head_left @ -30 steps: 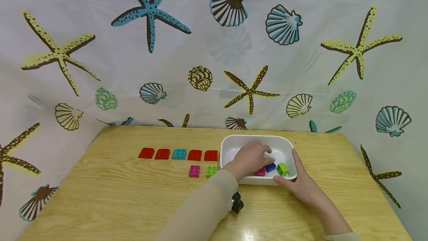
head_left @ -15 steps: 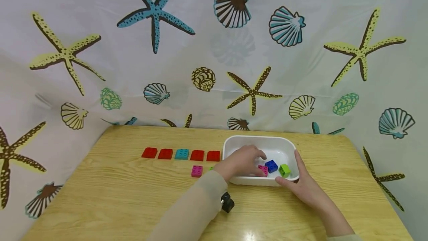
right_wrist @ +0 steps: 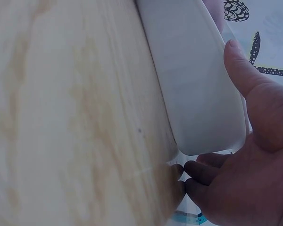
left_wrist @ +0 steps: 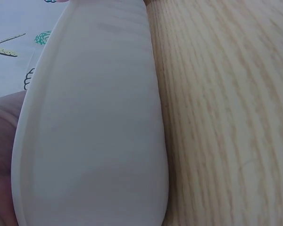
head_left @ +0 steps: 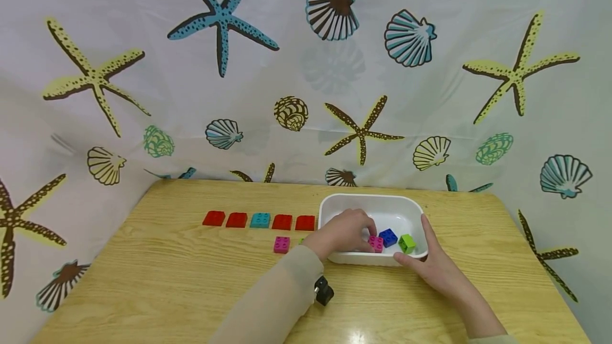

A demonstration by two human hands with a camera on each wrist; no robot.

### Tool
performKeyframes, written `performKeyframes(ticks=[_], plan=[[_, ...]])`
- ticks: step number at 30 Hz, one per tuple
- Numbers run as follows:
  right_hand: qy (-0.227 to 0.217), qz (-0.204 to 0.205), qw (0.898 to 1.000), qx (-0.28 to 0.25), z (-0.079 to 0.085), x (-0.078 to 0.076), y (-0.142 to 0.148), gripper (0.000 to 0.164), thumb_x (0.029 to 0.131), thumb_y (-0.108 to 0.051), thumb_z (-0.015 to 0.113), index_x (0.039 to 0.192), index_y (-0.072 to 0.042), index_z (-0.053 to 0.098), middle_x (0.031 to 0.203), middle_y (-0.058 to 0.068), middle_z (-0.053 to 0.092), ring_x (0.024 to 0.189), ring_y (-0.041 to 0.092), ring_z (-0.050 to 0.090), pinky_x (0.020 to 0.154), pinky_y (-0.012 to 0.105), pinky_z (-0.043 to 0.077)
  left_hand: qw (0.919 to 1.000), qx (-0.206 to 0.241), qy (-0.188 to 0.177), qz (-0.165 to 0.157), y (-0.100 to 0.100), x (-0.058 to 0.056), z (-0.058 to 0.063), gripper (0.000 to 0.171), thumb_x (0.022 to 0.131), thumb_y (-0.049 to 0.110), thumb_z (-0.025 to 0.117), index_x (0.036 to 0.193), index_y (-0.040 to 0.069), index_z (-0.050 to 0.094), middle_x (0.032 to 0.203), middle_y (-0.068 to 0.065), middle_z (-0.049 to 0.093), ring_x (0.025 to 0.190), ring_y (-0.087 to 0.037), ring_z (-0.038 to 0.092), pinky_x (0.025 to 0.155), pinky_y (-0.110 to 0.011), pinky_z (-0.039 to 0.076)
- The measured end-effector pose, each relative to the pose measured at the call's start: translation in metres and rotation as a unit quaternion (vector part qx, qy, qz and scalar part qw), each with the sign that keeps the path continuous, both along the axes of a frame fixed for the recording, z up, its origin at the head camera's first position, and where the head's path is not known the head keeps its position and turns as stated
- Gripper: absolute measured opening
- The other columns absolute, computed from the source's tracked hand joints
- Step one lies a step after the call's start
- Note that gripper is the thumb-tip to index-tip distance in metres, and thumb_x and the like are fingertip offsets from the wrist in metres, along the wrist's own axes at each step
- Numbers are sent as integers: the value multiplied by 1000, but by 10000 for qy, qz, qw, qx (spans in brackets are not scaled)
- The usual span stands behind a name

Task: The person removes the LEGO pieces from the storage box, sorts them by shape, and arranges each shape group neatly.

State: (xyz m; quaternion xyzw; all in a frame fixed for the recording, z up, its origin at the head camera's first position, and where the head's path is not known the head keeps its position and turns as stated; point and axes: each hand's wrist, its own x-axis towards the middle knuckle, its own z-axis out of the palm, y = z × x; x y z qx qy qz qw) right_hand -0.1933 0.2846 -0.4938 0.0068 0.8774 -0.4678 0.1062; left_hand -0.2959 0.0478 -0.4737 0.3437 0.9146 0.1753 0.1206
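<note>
My left hand [head_left: 346, 230] reaches into a white plastic tray [head_left: 351, 259], pinching a pink toy brick [head_left: 376, 244] between thumb and fingers at the tray's near side. Beside that brick lie a blue brick [head_left: 388, 237] and a lime green brick [head_left: 407, 243] tipped on its side. At the tray's right end my right hand [head_left: 437, 264] holds the rim, thumb on the near side and fingers round the end. The right wrist view shows this thumb [right_wrist: 238, 66] against the tray's wall [right_wrist: 198, 80]. In the left wrist view the tray wall [left_wrist: 94, 113] hides my fingertips.
Left of the tray runs a row of red bricks [head_left: 236, 220] with one light blue brick [head_left: 260, 220] among them. In front lies another pink brick [head_left: 281, 244], and a green one [head_left: 302, 240] mostly hidden by my left arm. A shell-patterned curtain [head_left: 287, 68] hangs behind the wooden table [head_left: 167, 269].
My left hand has drawn back leftward inside the tray, uncovering the blue brick, and its fingers have closed on the pink brick. The right hand keeps its hold on the tray.
</note>
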Motion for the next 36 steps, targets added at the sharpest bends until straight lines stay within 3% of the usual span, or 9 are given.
performKeyframes(ticks=[11,21,31,36], plan=[[25,17,10000,32,-1,-1,0,126,104,-48,78,174,-17,-22,180,31,-3,163,58,12,127,72,17,10000,54,-2,45,-1,1,1,20,96,31,90,113,21,85,120,3,73,113,-17,60,109,-34,51],[26,11,9998,203,1,0,-1,126,104,-51,77,174,-16,-22,180,32,-3,162,60,14,126,74,19,9987,322,73,377,-7,10,19,28,97,32,89,122,22,82,132,3,71,127,-20,59,117,-37,49],[-132,-71,9995,295,0,0,-3,127,103,-55,76,173,-18,-24,180,31,-5,162,60,11,126,75,16,9944,860,192,587,-36,19,33,32,100,27,86,130,17,79,122,5,76,119,-21,69,104,-34,57],[-164,-61,9994,286,0,-1,-4,128,102,-56,76,173,-20,-25,180,30,-8,163,60,7,126,75,14,9904,1025,170,908,-57,24,38,36,102,29,84,135,18,77,123,5,75,117,-21,68,99,-35,58]])
